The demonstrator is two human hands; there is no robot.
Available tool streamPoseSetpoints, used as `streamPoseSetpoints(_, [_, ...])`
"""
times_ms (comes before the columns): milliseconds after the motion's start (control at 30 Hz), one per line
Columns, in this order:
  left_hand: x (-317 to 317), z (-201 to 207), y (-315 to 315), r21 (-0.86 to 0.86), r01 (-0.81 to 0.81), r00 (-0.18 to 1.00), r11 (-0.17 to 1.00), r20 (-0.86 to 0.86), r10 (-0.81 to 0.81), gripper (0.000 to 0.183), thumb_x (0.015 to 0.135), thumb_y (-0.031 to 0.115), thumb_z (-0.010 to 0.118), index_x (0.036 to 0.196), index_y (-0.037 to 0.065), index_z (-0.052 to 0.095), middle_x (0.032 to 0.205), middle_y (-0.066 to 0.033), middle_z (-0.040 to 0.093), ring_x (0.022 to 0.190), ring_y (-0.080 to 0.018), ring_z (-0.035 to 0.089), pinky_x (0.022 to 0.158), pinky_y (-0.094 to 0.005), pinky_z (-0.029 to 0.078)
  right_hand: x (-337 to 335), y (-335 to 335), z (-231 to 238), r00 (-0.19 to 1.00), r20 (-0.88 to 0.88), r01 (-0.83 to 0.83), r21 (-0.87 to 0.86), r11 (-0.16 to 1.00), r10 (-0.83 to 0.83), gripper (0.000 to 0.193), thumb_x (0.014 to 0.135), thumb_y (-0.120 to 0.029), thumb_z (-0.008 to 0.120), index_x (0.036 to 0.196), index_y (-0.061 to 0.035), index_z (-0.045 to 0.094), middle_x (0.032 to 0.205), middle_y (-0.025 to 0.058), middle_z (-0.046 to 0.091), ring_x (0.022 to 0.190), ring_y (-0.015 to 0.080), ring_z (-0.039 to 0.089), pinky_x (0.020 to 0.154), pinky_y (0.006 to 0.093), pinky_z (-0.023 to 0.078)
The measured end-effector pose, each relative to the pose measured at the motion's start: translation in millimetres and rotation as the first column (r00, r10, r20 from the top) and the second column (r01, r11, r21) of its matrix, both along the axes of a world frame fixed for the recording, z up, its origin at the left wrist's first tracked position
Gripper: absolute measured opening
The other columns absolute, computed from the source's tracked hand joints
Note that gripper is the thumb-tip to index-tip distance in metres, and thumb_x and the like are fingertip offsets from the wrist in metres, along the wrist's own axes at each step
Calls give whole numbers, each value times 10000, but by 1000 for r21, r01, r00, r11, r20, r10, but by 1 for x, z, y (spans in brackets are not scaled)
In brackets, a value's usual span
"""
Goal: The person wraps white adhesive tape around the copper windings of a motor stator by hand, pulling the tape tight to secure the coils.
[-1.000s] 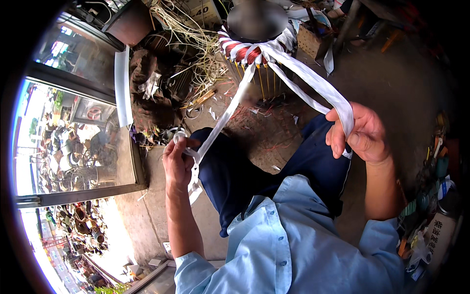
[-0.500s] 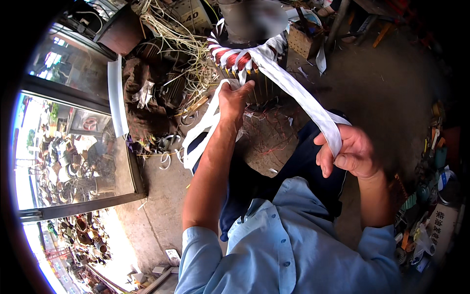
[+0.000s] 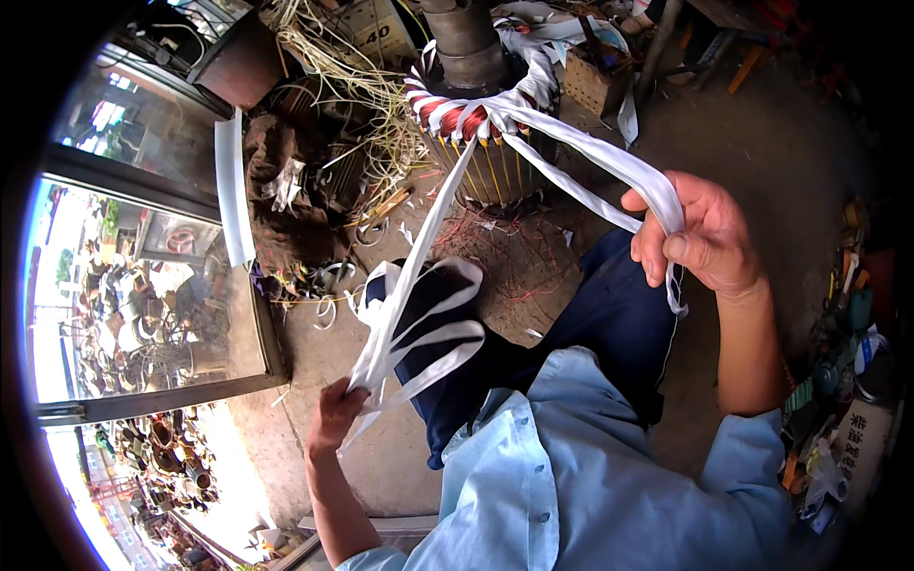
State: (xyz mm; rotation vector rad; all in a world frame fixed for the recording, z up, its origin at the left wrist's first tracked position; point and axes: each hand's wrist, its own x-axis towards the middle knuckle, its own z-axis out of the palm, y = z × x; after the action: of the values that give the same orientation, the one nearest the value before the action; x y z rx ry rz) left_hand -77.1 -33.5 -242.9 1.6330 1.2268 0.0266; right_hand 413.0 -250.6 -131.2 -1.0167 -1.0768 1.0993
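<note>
In front of me stands a motor rotor [image 3: 490, 181] with a thick grey shaft [image 3: 464, 48] pointing up. White cloth tape [image 3: 433, 228] is wrapped round its ring of red copper windings [image 3: 468, 121]. My left hand [image 3: 335, 409], low at the left, is closed on this tape, which runs taut down from the windings; loose loops of it hang over my left knee. My right hand [image 3: 700, 233], raised at the right, has fingers curled round another stretch of the white tape, leading from the top of the windings. A second strand runs from the rotor towards that hand.
Tangled pale cords [image 3: 347, 86] and a dark cloth heap [image 3: 276, 181] lie left of the rotor, beside a glass-paned frame [image 3: 171, 295]. A perforated box [image 3: 586, 86] stands behind it at the right. Red wire scraps [image 3: 514, 257] litter the floor. Assorted clutter [image 3: 838, 409] lines the right edge.
My left hand has pulled away from the windings, down and left, drawing the tape straight. My right hand has risen slightly to the right, still holding its tape; a second strand now shows there.
</note>
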Motion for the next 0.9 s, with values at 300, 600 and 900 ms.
streamPoseSetpoints(300, [-426, -105, -142, 140, -928, 324, 345, -150, 934, 173, 838, 167, 576, 673, 125, 541, 547, 29, 436, 391, -97, 369, 348, -252, 293, -12, 57, -6, 993, -109, -58, -69, 996, 51, 392, 876, -177, 642, 1194, 41, 571, 749, 77, 635, 650, 138, 603, 624, 278, 504])
streamPoseSetpoints(600, [7, -2, 13, -273, -628, 548, 729, 510, 663, 190, 980, 190, 516, 871, 39, 554, 855, -157, 698, 363, -35, 300, 311, -208, 213, -36, 49, 17, 989, -26, -146, -11, 989, 146, 424, 902, -203, 625, 1222, 63, 544, 824, 123, 667, 714, 164, 638, 659, 291, 533])
streamPoseSetpoints(900, [255, -55, 53, 26, -77, 899, 997, 434, 58, 257, 940, 287, 543, 971, 38, 596, 629, 17, 422, 514, -92, 364, 458, -277, 293, -81, 17, 50, 990, 15, -139, -71, 988, 140, 452, 870, -147, 645, 1237, 78, 506, 855, 140, 676, 784, 181, 658, 755, 315, 526])
